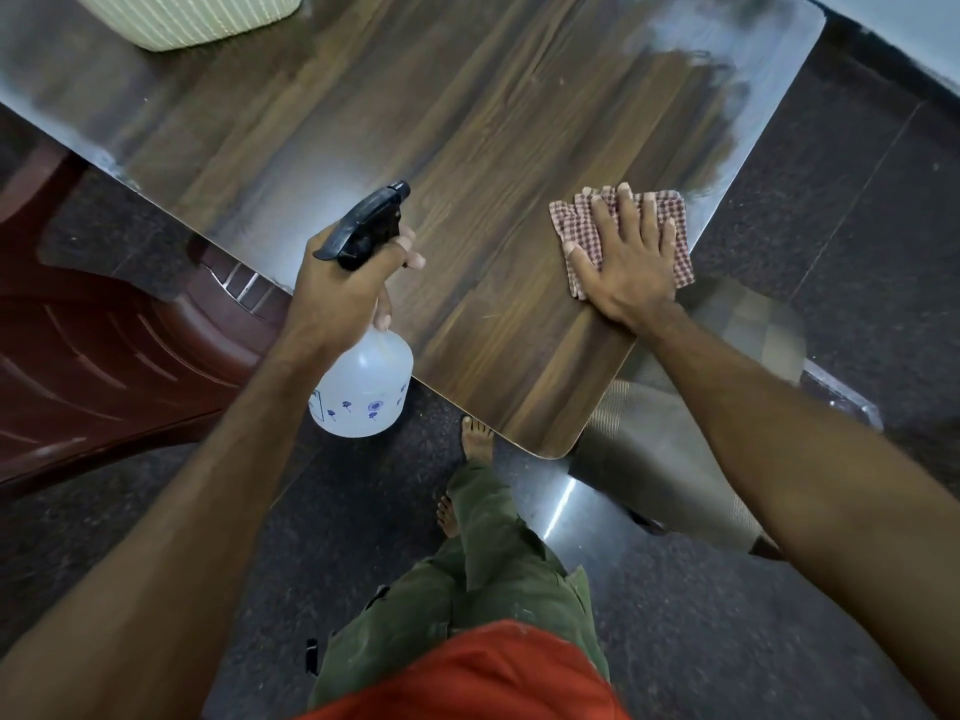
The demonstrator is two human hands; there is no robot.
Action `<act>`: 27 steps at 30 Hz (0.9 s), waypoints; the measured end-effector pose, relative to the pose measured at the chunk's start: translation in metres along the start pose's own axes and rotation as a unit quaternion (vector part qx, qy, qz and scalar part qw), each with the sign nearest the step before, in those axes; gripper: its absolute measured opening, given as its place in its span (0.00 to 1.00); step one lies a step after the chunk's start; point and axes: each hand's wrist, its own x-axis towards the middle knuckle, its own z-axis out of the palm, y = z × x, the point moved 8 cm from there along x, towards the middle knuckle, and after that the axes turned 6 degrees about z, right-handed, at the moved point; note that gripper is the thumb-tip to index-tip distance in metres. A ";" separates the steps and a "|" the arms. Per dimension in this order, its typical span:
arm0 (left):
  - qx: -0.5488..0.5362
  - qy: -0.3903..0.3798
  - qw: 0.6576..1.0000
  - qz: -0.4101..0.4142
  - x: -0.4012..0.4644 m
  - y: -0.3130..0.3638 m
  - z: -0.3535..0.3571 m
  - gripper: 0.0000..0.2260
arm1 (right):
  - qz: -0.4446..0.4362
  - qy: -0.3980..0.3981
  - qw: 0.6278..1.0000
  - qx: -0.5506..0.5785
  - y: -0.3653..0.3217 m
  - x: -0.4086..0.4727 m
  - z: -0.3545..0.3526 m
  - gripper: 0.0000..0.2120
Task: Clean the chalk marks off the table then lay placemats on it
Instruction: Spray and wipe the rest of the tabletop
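A dark wood-grain table (467,148) fills the upper half of the head view. White chalk haze (727,39) covers its far right corner and right edge, and more lies along the left edge. My right hand (626,257) presses flat, fingers spread, on a folded red-and-white checked cloth (680,226) near the table's right edge. My left hand (348,283) grips the neck of a translucent spray bottle (363,392) with a black trigger head (371,226), held over the table's near edge. A pale ribbed placemat (192,18) lies at the far left of the table.
A dark red plastic chair (93,356) stands left of the table. A grey woven seat (670,449) sits under the near right corner. The floor (857,252) is dark stone tile. My legs and bare feet (475,439) stand at the table's near corner.
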 end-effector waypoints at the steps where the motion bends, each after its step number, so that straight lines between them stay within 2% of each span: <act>1: 0.002 0.000 1.000 -0.001 0.004 0.000 -0.001 0.05 | 0.002 0.000 1.000 0.001 -0.006 0.006 -0.001 0.33; 12: 0.000 0.022 1.000 -0.011 0.041 0.004 -0.020 0.03 | -0.027 0.015 0.999 0.017 -0.036 0.033 -0.009 0.26; 17: 0.000 0.036 0.999 -0.013 0.056 0.012 -0.029 0.03 | -0.034 -0.023 0.992 0.123 -0.058 0.047 -0.015 0.23; 22: -0.005 0.067 0.998 -0.019 0.071 0.020 -0.045 0.03 | -0.064 -0.080 0.969 0.226 -0.119 0.057 -0.022 0.24; 27: -0.003 0.099 0.995 -0.010 0.083 0.027 -0.069 0.03 | -0.119 -0.083 0.939 0.312 -0.180 0.067 -0.047 0.15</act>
